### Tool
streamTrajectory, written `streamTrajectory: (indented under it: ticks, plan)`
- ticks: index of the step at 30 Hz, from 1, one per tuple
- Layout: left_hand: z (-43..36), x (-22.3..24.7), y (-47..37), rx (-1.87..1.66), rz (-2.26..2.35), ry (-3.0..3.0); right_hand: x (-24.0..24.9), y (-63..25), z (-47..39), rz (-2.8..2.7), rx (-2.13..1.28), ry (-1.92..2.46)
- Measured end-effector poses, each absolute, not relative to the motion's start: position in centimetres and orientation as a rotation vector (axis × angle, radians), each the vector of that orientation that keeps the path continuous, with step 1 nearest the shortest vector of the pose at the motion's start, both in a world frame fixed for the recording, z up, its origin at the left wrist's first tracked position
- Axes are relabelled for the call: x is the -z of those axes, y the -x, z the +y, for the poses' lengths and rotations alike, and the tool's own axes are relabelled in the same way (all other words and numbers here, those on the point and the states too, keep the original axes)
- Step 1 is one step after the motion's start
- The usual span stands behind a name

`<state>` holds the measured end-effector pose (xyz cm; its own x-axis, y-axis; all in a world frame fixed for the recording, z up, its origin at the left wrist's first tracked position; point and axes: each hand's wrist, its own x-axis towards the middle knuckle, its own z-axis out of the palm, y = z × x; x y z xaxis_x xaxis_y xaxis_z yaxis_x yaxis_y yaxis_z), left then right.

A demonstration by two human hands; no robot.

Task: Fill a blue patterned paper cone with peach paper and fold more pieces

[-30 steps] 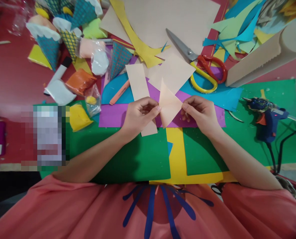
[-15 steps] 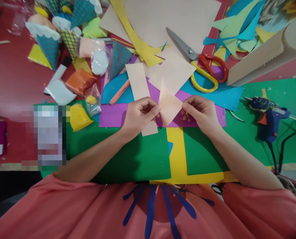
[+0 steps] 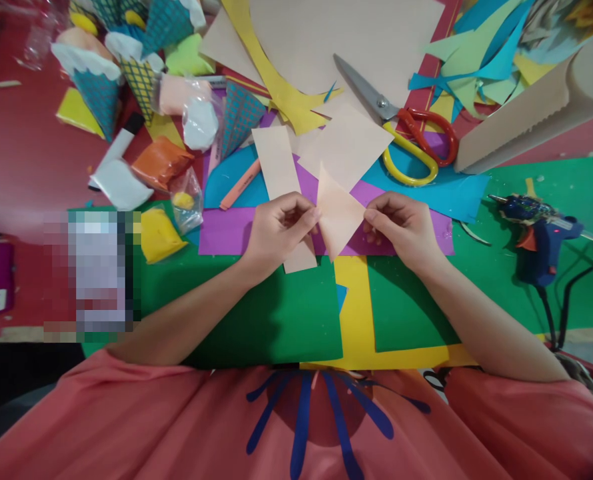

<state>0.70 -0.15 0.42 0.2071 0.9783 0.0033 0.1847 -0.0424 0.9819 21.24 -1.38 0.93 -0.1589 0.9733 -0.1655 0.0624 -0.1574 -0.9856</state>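
Note:
A small peach paper piece [image 3: 339, 215] is held up by two opposite corners in front of me. My left hand [image 3: 286, 230] pinches its left corner between thumb and fingers, and my right hand [image 3: 399, 223] pinches the right corner. The piece bends slightly along its left edge. Beneath and beyond it lie a larger peach sheet [image 3: 346, 143], a peach strip [image 3: 279, 160] partly under my left hand, and a purple sheet [image 3: 226, 233]. Scissors [image 3: 384, 110] with red and yellow handles rest open just past the larger sheet.
At the right, a blue glue gun [image 3: 544, 247] lies on a green sheet [image 3: 576, 293]. Patterned paper cones [image 3: 96, 93], clay packets [image 3: 161, 163] and an orange marker [image 3: 240, 185] are at the left. Colored scraps [image 3: 469, 60] and a peach roll [image 3: 526, 107] sit back right.
The small peach piece has turned slightly, its lower tip now a little lower. My hands have hardly moved and still pinch its corners.

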Motion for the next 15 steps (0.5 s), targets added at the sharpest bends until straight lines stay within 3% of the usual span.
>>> streamTrajectory:
  ticks: [15]
  plan:
    - [0.05, -0.05, -0.71, -1.054, 1.127, -1.474, -0.78, -21.22, -1.42, -1.31, -1.437, 1.255]
